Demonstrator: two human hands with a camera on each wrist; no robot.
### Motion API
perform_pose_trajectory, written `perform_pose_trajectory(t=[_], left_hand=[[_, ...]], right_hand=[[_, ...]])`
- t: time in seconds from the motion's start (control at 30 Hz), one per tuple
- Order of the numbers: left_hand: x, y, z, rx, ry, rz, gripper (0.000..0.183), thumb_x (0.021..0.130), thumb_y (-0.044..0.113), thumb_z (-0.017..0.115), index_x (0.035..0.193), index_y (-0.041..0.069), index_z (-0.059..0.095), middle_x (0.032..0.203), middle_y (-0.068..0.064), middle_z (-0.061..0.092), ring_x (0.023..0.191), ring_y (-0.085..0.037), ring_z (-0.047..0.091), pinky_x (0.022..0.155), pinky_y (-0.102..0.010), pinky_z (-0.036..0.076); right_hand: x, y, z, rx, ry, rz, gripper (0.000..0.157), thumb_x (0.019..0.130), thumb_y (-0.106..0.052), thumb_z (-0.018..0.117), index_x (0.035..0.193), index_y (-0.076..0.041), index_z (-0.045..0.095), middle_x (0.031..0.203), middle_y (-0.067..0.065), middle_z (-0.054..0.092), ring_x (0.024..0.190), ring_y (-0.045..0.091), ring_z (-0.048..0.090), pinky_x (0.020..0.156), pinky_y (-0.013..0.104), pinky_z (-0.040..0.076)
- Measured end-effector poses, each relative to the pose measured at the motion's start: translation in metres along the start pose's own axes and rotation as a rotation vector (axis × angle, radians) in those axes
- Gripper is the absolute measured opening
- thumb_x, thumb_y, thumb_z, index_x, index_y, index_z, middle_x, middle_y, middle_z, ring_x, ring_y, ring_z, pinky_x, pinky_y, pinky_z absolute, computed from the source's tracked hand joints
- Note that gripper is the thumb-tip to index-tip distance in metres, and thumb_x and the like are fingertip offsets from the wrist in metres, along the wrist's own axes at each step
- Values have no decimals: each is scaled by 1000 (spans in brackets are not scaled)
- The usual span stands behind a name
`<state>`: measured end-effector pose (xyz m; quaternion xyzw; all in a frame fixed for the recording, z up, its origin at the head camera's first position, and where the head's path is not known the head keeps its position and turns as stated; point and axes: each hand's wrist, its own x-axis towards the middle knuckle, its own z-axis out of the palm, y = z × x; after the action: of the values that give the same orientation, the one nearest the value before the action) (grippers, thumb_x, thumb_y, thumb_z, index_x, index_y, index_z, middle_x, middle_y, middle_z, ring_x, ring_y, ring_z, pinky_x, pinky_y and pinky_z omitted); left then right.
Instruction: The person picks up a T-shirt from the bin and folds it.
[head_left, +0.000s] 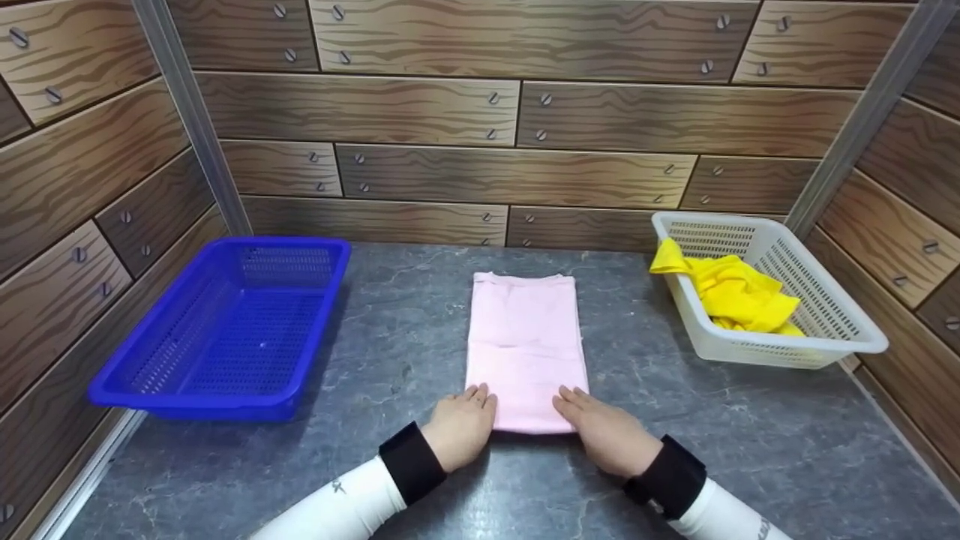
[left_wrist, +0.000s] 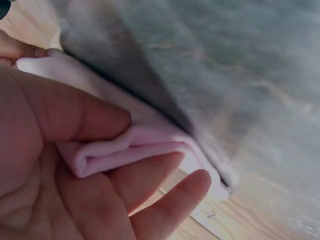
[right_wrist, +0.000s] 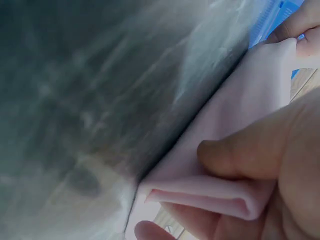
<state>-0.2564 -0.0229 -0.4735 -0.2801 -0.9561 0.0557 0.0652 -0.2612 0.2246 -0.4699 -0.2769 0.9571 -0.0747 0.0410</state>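
Observation:
A pink cloth point(head_left: 525, 360), folded into a long rectangle of several layers, lies on the grey tabletop. At its near left corner my left hand point(head_left: 461, 427) pinches the folded edge, thumb on one side and fingers on the other, as the left wrist view shows. My right hand point(head_left: 604, 431) holds the near right corner in the same way; in the right wrist view the thumb point(right_wrist: 240, 152) presses along the cloth's folded layers point(right_wrist: 200, 195). A crease runs across the cloth about halfway along its length.
To the left stands a blue perforated basket point(head_left: 319, 322). A white basket point(head_left: 780, 345) at the right holds a crumpled yellow cloth point(head_left: 739, 292), part of which hangs over the rim. Wood-patterned walls point(head_left: 427, 112) enclose the back and sides of the table point(head_left: 397, 322).

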Motion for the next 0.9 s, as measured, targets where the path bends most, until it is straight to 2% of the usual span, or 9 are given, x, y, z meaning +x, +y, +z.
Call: perform_pose_trajectory(t=[0.13, 0.23, 0.3, 0.4, 0.5, 0.6, 0.7, 0.77, 0.9], left_hand=[[-8, -2, -9, -5, 4, 44, 24, 85, 18, 65, 107, 8, 67, 116, -9, 70, 99, -21, 69, 70, -37, 56], [-16, -4, -18, -75, -27, 51, 8, 81, 13, 65, 89, 12, 66, 93, -5, 73, 77, -20, 68, 55, -37, 51], [-21, -5, -24, -126, -45, 64, 3, 81, 11, 63, 83, 14, 65, 80, -3, 69, 68, -19, 65, 51, -36, 48], [-29, -7, -32, -217, -83, 96, 8, 82, 10, 61, 76, 15, 61, 68, -1, 63, 60, -17, 59, 48, -34, 43], [-36, -10, -41, -304, -133, 161, 13, 83, 11, 59, 71, 16, 56, 61, 2, 55, 54, -13, 50, 47, -29, 38], [-42, -14, -50, -424, -205, 258, 18, 84, 11, 57, 68, 14, 50, 58, 5, 43, 51, -10, 40, 48, -23, 33], [-44, -22, -60, -564, -248, 325, 21, 86, 12, 56, 67, 14, 47, 57, 8, 36, 51, -5, 35, 48, -18, 30], [-41, -29, -64, -658, -235, 317, 23, 88, 13, 55, 67, 14, 46, 58, 10, 35, 51, -3, 35, 49, -16, 30], [-29, -42, -63, -865, -128, 190, 19, 91, 14, 56, 72, 12, 51, 61, 10, 40, 52, -1, 37, 50, -17, 33]], right_hand=[[-13, -3, -6, -3, -10, -34, 53, 86, 9, 50, 138, -3, 52, 145, 20, 49, 132, 38, 50, 106, 53, 42], [-25, -4, -12, 14, -5, -80, 47, 88, 6, 48, 134, -4, 56, 141, 18, 55, 127, 36, 55, 102, 52, 45], [-33, -3, -15, 28, 4, -119, 42, 91, 4, 47, 130, -5, 60, 136, 16, 59, 121, 34, 60, 99, 50, 48], [-45, -3, -21, 50, 0, -165, 38, 92, 1, 50, 127, -8, 63, 127, 13, 67, 110, 28, 66, 91, 45, 53], [-55, -2, -28, 125, -40, -200, 25, 94, -5, 54, 114, -14, 68, 104, 1, 73, 90, 13, 68, 78, 36, 55], [-63, -1, -40, 281, -145, -226, 12, 97, -16, 56, 96, -20, 66, 80, -14, 62, 72, -1, 56, 65, 24, 48], [-68, 1, -54, 431, -215, -232, 13, 99, -25, 55, 89, -23, 63, 71, -19, 47, 63, -6, 44, 58, 17, 41], [-68, 3, -63, 480, -191, -222, 13, 98, -27, 56, 89, -24, 63, 70, -19, 47, 61, -6, 44, 56, 17, 41], [-57, 9, -75, 521, -78, -133, 13, 96, -31, 59, 88, -22, 63, 69, -14, 50, 61, -3, 45, 55, 21, 42]])
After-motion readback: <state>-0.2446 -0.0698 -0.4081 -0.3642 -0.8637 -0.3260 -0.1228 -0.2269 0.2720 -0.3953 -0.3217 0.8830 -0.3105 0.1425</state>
